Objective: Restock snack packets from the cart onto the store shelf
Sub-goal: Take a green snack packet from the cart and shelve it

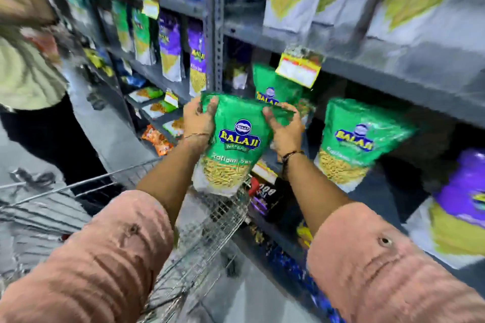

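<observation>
Hands grip one green foil Balaji snack packet [233, 139] by its top corners: left hand [196, 119] and right hand [284, 127] closed on it, held upright above the wire-mesh cart [210, 233], before the grey metal shelf [367, 71] near matching green packets [351, 139].

The upper corners of the green packet [233, 144] are covered by the fingers [210, 109] of both hands, and its smaller print is smeared beyond reading. The price tag [299, 68] on the shelf edge [393, 78] is blurred to illegibility. The purple packet [462, 207] is cut off by the right edge, and the cart's [210, 231] contents cannot be made out.
</observation>
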The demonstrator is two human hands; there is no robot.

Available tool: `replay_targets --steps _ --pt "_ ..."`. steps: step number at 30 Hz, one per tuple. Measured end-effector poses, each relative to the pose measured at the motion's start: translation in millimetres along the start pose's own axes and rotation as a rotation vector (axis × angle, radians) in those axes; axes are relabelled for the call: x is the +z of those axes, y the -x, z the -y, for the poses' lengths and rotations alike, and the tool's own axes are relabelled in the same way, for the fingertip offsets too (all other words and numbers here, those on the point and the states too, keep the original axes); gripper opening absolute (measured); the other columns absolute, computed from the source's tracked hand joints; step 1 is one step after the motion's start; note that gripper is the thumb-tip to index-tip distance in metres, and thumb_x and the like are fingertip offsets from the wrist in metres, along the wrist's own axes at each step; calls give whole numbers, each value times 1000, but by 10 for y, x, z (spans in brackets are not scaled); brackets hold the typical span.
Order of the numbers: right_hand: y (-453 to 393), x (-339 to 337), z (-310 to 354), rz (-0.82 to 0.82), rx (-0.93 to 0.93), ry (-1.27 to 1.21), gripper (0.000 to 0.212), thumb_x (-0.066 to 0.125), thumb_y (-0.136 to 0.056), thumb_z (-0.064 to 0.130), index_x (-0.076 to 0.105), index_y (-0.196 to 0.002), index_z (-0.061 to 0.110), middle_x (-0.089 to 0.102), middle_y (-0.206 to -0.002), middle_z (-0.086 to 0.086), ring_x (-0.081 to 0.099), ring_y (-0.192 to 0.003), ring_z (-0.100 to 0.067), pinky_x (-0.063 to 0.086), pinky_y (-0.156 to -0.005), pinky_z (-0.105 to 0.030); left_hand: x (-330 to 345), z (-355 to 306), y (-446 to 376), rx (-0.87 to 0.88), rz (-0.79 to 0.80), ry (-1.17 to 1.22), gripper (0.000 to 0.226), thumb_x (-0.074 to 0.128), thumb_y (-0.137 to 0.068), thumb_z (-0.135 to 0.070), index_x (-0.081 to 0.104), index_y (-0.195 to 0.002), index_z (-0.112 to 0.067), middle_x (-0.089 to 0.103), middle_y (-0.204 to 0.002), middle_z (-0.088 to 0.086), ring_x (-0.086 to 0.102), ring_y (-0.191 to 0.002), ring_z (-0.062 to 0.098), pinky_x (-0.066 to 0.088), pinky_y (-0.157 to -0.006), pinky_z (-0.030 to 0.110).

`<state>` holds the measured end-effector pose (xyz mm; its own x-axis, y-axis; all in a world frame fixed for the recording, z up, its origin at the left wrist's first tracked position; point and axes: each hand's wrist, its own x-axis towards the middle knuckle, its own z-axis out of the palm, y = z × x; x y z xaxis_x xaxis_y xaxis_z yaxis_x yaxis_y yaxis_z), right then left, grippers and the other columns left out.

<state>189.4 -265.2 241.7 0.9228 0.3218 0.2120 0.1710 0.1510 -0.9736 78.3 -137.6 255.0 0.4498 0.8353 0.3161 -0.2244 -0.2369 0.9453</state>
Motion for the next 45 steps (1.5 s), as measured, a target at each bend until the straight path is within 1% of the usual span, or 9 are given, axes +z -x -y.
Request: replay_targets --steps 3,11,15,21,25,27,32,37,45 --pt "152 -311 201 106 182 -45 99 81 -68 38 22 -146 16 42 -146 -6 41 -132 -17 32 -115 -35 285 -420 83 34 47 142 22 62 -80 -34 59 -88 -14 61 -89 14 54 -87 21 49 -87 46" --pt "296 -1057 892 201 -31 -103 36 84 -63 2 67 -93 12 74 -77 10 69 -68 -3 54 -65 -18 1084 -1518 167 198 145 362 13 58 -88 -12 62 -78 -18 72 -65 -12 61 -69 9 54 -74 33" --pt "80 -1405 1535 96 -166 -43 47 88 -55 18 70 -98 12 76 -85 4 71 -80 -14 59 -78 -30 1466 -2113 56 308 283 301 32 60 -79 -50 67 -87 -20 69 -94 8 60 -86 19 53 -85 49" --pt "-172 -2056 2459 -106 -359 -33 28 87 -57 19 73 -82 22 77 -85 1 72 -88 -25 58 -85 -42 2177 -2530 175 265 760 335 72 57 -67 -72 59 -114 -18 69 -115 3 64 -107 17 52 -97 40" --pt "-243 -2614 2884 -268 -421 -12 34 84 -62 10 70 -93 11 76 -77 4 71 -77 -17 60 -75 -32 2715 -2420 530 251 1101 350 55 79 -67 -31 53 -113 -14 75 -89 -10 69 -79 3 57 -69 18" --pt "-228 -2923 2998 -344 -424 41 34 83 -65 8 69 -96 8 75 -69 10 70 -68 -9 57 -64 -23 3021 -2357 762 264 1236 295 57 78 -67 -5 50 -116 -10 75 -97 -7 69 -82 3 58 -76 20" --pt "-182 -3677 3028 -510 -357 176 46 86 -64 19 64 -104 14 73 -87 5 70 -74 -6 58 -70 -22 3845 -2238 1195 210 1241 321 87 88 -49 -20 44 -124 -13 63 -125 9 63 -109 18 51 -100 43" --pt "-61 -4186 2686 -637 -174 449 90 77 -73 38 28 -143 10 50 -137 -6 49 -122 -18 37 -97 -27 4382 -1949 1569 137 1252 366 85 87 -53 -23 44 -125 -15 61 -127 9 59 -115 22 44 -106 50" --pt "-97 -4489 2276 -529 -119 504 89 83 -65 41 36 -137 17 56 -130 2 54 -117 -15 43 -103 -33 4574 -1873 1627 172 1237 304 95 84 -51 -48 37 -129 -23 58 -131 4 55 -120 21 40 -109 47"
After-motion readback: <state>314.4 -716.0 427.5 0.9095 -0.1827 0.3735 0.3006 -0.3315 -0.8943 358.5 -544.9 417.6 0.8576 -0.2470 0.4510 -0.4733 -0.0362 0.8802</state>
